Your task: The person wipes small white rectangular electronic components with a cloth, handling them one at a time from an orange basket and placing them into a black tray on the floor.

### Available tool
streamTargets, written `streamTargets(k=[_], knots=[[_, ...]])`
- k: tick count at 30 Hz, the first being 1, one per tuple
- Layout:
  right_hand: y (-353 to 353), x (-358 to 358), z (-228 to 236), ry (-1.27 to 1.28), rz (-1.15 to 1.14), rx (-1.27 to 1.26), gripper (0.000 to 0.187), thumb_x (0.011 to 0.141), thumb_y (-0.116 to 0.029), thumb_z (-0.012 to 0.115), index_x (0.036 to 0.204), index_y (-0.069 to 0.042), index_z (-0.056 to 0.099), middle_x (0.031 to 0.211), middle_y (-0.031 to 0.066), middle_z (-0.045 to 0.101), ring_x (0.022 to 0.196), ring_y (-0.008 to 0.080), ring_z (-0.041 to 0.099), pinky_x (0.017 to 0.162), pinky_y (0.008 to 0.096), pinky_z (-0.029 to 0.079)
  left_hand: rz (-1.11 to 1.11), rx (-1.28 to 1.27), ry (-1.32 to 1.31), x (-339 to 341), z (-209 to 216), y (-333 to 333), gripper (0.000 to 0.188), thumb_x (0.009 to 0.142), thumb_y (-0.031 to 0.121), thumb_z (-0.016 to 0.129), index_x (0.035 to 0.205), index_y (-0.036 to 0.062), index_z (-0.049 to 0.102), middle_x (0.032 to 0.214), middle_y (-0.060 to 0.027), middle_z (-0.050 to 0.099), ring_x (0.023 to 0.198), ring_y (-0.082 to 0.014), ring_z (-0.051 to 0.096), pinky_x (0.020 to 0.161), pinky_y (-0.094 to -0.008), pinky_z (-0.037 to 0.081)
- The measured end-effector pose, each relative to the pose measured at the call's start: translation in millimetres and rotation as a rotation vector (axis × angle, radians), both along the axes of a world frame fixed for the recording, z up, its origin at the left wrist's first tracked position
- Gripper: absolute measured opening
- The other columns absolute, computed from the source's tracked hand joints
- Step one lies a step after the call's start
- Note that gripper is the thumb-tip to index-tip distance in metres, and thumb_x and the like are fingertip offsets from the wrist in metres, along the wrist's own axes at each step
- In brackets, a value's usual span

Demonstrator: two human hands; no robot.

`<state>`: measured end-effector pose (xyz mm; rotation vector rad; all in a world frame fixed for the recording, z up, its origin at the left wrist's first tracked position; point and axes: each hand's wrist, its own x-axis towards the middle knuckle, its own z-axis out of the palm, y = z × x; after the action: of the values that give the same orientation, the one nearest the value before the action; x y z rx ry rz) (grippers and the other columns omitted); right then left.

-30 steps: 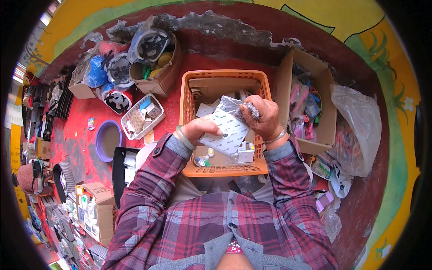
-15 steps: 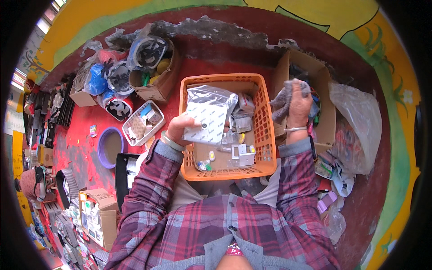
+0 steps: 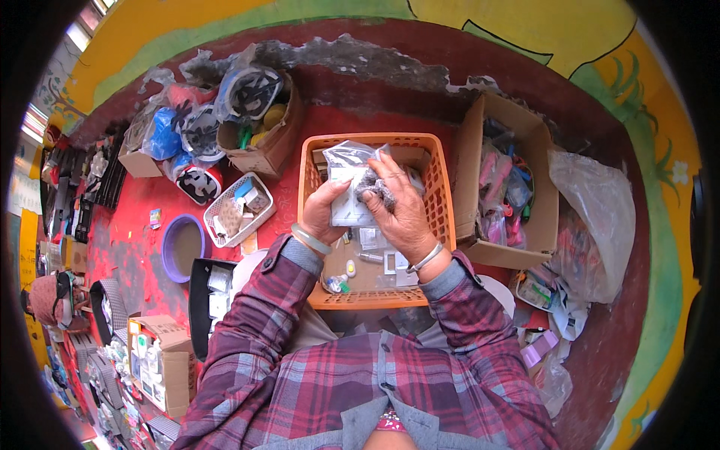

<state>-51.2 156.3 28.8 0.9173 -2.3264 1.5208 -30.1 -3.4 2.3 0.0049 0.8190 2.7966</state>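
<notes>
Over an orange plastic basket (image 3: 442,187), my left hand (image 3: 324,210) grips a flat clear plastic bag (image 3: 346,214) with a white printed sheet in it. My right hand (image 3: 403,217) holds a bunched grey cloth (image 3: 373,187) against the face of that bag, its fingers bent round the cloth. Below the hands, small packaged items lie in the basket, among them a white switch-like piece (image 3: 395,262) and a small white-and-yellow piece (image 3: 350,268). The hands and the bag hide part of the basket's contents.
An open cardboard box (image 3: 469,150) with pink packets stands to the right, a clear plastic sack (image 3: 600,217) beyond it. On the left are a white basket (image 3: 251,226), a purple basin (image 3: 166,255), a black tray (image 3: 199,307) and a cardboard box (image 3: 281,139) with bagged goods.
My right hand has come left with the grey cloth, from beside the cardboard box onto the plastic bag. My left hand still holds the bag, now a little further right.
</notes>
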Motion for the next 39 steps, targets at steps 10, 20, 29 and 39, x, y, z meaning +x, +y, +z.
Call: streamTargets(k=[10, 20, 29, 39], knots=[[0, 10, -3, 0.055, 0.111, -0.010, 0.052, 0.086, -0.013, 0.063, 0.133, -0.002, 0.045, 0.132, 0.0277, 0.046, 0.122, 0.0390, 0.047, 0.099, 0.0377, 0.041, 0.272, 0.125, -0.023, -8, -3, -9, 0.044, 0.087, 0.015, 0.049, 0.127, -0.0014, 0.045, 0.119, -0.0160, 0.058, 0.107, -0.0304, 0.059, 0.095, -0.0427, 0.047], [17, 5, 6, -0.156, 0.286, 0.007, 0.046, 0.083, -0.009, 0.066, 0.126, 0.000, 0.052, 0.120, 0.0216, 0.058, 0.110, 0.0293, 0.058, 0.093, 0.0341, 0.046, 0.319, 0.130, -0.010, -12, 0, -24, 0.049, 0.087, 0.021, 0.050, 0.130, -0.0021, 0.044, 0.124, -0.0182, 0.057, 0.111, -0.0333, 0.058, 0.099, -0.0474, 0.044], [44, -16, 49, -0.434, 0.094, -0.726, 0.045, 0.093, -0.016, 0.057, 0.132, 0.001, 0.046, 0.120, 0.0118, 0.057, 0.105, 0.0156, 0.057, 0.091, 0.0270, 0.046, 0.163, 0.000, -0.006, -10, 5, -3, 0.068, 0.078, 0.021, 0.059, 0.137, -0.0005, 0.034, 0.133, -0.0223, 0.047, 0.118, -0.0426, 0.050, 0.103, -0.0520, 0.038], [-9, 15, 12, 0.324, 0.236, 0.341, 0.053, 0.082, -0.028, 0.065, 0.129, -0.006, 0.052, 0.136, 0.0176, 0.047, 0.134, 0.0306, 0.036, 0.111, 0.0453, 0.022, -0.005, 0.294, 0.121, -9, -10, 1, 0.055, 0.099, 0.048, 0.028, 0.125, 0.0053, 0.051, 0.122, -0.0124, 0.057, 0.112, -0.0259, 0.056, 0.099, -0.0390, 0.043]])
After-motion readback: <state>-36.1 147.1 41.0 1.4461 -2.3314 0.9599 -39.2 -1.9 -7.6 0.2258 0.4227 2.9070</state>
